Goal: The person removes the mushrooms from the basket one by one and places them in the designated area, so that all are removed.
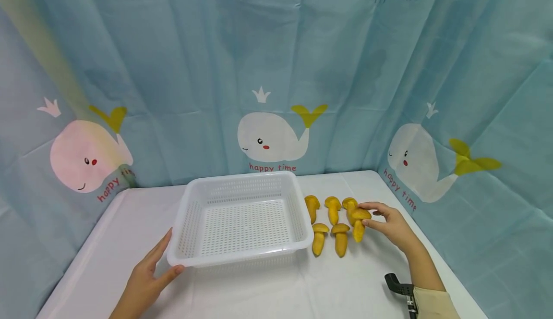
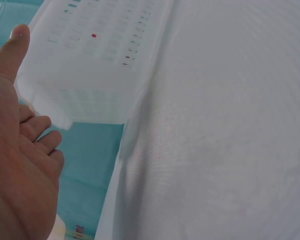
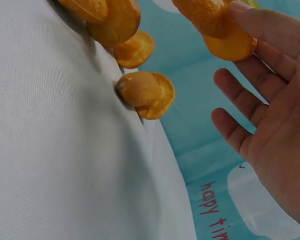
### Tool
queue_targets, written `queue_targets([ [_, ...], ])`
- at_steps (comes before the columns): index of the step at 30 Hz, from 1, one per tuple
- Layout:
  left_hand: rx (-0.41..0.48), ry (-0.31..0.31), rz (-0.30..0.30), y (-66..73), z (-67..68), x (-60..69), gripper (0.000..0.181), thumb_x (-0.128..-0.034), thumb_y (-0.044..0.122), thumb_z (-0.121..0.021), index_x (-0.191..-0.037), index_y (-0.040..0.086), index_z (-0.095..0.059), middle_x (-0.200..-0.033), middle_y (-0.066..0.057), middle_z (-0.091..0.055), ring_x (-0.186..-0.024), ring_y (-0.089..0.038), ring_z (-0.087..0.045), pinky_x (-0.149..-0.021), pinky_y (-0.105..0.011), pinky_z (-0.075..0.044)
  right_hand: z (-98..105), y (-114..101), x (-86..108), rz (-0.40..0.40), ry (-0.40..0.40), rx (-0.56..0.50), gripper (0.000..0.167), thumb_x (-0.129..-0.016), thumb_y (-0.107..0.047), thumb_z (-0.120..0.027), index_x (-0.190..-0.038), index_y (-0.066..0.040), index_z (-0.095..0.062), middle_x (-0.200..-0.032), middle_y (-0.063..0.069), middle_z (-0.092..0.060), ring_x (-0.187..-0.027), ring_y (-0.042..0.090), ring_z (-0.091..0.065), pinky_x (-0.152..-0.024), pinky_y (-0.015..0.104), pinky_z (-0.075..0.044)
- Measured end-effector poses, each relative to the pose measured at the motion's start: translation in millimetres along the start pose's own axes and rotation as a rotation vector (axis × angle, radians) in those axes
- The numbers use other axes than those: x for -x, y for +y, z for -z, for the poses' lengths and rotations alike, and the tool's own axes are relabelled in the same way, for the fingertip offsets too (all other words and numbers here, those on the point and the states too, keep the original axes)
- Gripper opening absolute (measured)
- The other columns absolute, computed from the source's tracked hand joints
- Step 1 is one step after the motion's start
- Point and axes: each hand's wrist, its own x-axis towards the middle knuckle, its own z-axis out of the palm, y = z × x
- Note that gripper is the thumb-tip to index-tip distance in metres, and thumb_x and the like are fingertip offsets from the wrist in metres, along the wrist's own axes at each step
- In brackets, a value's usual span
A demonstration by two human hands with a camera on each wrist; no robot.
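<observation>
My right hand pinches a yellow-brown mushroom by its cap between thumb and fingers, stem pointing down. In the right wrist view the held mushroom is above the cloth, its top part cut off by the frame. More mushrooms lie in two loose rows between that hand and a white plastic basket. The basket has perforated walls and nothing inside it. My left hand is at its front left corner, fingers extended along the side and thumb by the front rim.
A white cloth covers the table. Blue curtains printed with whales stand close behind and at both sides. A black device is strapped to the right wrist near the beige sleeve.
</observation>
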Motion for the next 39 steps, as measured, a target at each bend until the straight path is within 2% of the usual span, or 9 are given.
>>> queue_targets([
  [3,0.008,-0.002,-0.001,0.9,0.0,0.4,0.096,-0.0894,0.038,-0.079,-0.164,0.034,-0.019,-0.168,-0.002,-0.025,-0.154,-0.016,-0.021,-0.102,-0.073,-0.039,1,3,-0.1,-0.011,-0.004,-0.004,0.042,-0.092,-0.035,-0.078,-0.131,-0.022,-0.068,-0.135,0.001,-0.067,-0.12,0.004,-0.053,-0.105,0.061,-0.043],
  [7,0.015,-0.003,-0.008,2.0,1.3,1.4,0.096,-0.0893,0.036,-0.08,-0.164,0.035,-0.02,-0.168,-0.002,-0.025,-0.152,-0.004,-0.018,-0.102,-0.072,-0.039,1,7,0.8,-0.027,-0.01,-0.016,0.041,-0.091,-0.035,-0.079,-0.129,-0.022,-0.07,-0.135,0.003,-0.067,-0.121,0.009,-0.054,-0.105,0.063,-0.043],
  [12,0.008,0.001,-0.016,1.0,0.8,1.9,0.096,-0.089,0.036,-0.08,-0.164,0.035,-0.02,-0.168,-0.002,-0.025,-0.155,-0.017,-0.021,-0.101,-0.074,-0.039,1,13,2.8,-0.033,-0.022,-0.019,0.041,-0.091,-0.033,-0.079,-0.128,-0.021,-0.071,-0.134,0.005,-0.067,-0.123,0.026,-0.056,-0.104,0.064,-0.045],
  [14,0.004,0.003,-0.026,0.0,0.3,2.1,0.096,-0.0891,0.036,-0.08,-0.164,0.034,-0.02,-0.168,-0.003,-0.025,-0.155,-0.016,-0.021,-0.1,-0.075,-0.039,1,16,3.3,-0.03,-0.029,-0.023,0.04,-0.091,-0.032,-0.079,-0.128,-0.02,-0.071,-0.134,0.005,-0.068,-0.123,0.021,-0.056,-0.104,0.063,-0.045],
  [20,-0.003,0.001,-0.034,-0.8,1.2,1.9,0.095,-0.0899,0.036,-0.08,-0.164,0.034,-0.02,-0.168,0.0,-0.024,-0.144,0.014,-0.013,-0.101,-0.073,-0.039,3,18,4.5,-0.022,-0.044,-0.025,0.041,-0.092,-0.031,-0.078,-0.13,-0.017,-0.071,-0.134,0.004,-0.068,-0.116,-0.005,-0.053,-0.104,0.063,-0.043],
  [22,0.001,-0.002,-0.028,0.0,1.4,1.8,0.095,-0.0898,0.037,-0.08,-0.164,0.034,-0.02,-0.168,-0.001,-0.024,-0.148,0.008,-0.014,-0.101,-0.074,-0.038,4,19,4.7,-0.029,-0.049,-0.026,0.041,-0.092,-0.031,-0.078,-0.13,-0.017,-0.071,-0.134,0.004,-0.068,-0.116,-0.003,-0.053,-0.103,0.062,-0.044],
  [28,0.013,-0.007,-0.024,0.7,0.7,0.7,0.097,-0.0894,0.036,-0.08,-0.164,0.033,-0.019,-0.168,-0.005,-0.024,-0.15,-0.044,-0.026,-0.099,-0.078,-0.038,5,22,4.4,-0.061,-0.063,-0.023,0.04,-0.091,-0.032,-0.079,-0.128,-0.018,-0.072,-0.133,0.003,-0.069,-0.123,0.025,-0.054,-0.097,0.052,-0.048],
  [32,0.006,-0.008,-0.028,1.0,0.5,0.3,0.097,-0.0896,0.037,-0.08,-0.165,0.032,-0.018,-0.168,-0.005,-0.023,-0.148,-0.05,-0.027,-0.099,-0.078,-0.038,4,25,4.2,-0.065,-0.07,-0.008,0.04,-0.09,-0.033,-0.08,-0.127,-0.02,-0.072,-0.132,0.003,-0.069,-0.124,0.032,-0.054,-0.098,0.051,-0.048],
  [39,0.016,-0.013,-0.028,1.3,0.7,0.1,0.097,-0.0895,0.037,-0.08,-0.165,0.032,-0.018,-0.168,-0.007,-0.023,-0.148,-0.052,-0.028,-0.098,-0.079,-0.037,3,31,3.8,-0.056,-0.079,0.002,0.039,-0.089,-0.034,-0.08,-0.126,-0.022,-0.073,-0.132,0.001,-0.069,-0.118,0.005,-0.056,-0.105,0.057,-0.046],
])
